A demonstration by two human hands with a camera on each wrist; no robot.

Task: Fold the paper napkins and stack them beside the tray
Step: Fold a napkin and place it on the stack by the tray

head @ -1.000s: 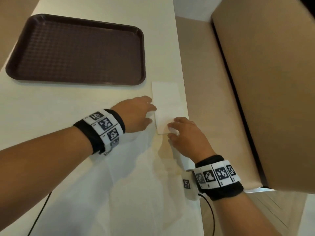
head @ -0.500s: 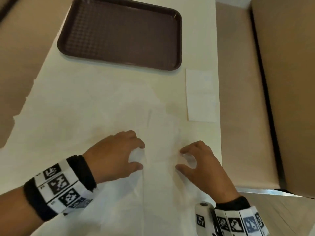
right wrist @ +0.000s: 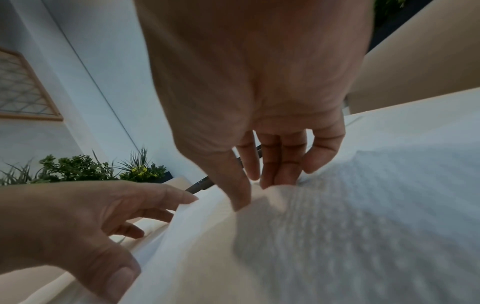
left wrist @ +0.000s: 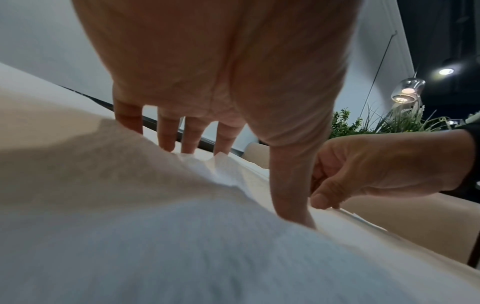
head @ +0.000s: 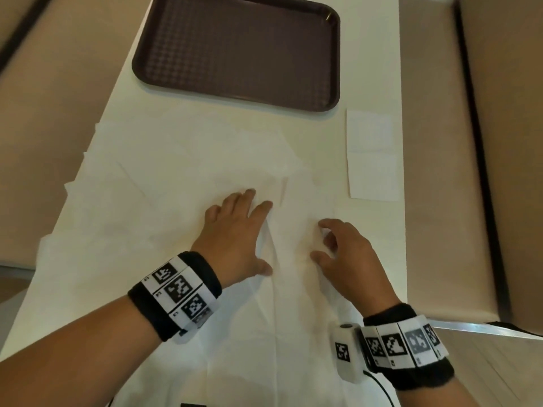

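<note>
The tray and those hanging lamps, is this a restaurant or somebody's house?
Probably a cafe or fast-food restaurant: a brown serving tray on a long table, a padded bench seat beside it, and pendant lamps above potted plants.

You have the tray point(head: 235, 48) at the table's point(head: 373, 54) far end, a folded napkin point(head: 371, 155) along the right edge just near of the tray's right corner, and unfolded napkins point(head: 182, 177) spread across the near half under both your hands.

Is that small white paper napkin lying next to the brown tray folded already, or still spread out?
Folded: the small white paper napkin is a narrow neat rectangle beside the brown tray.
</note>
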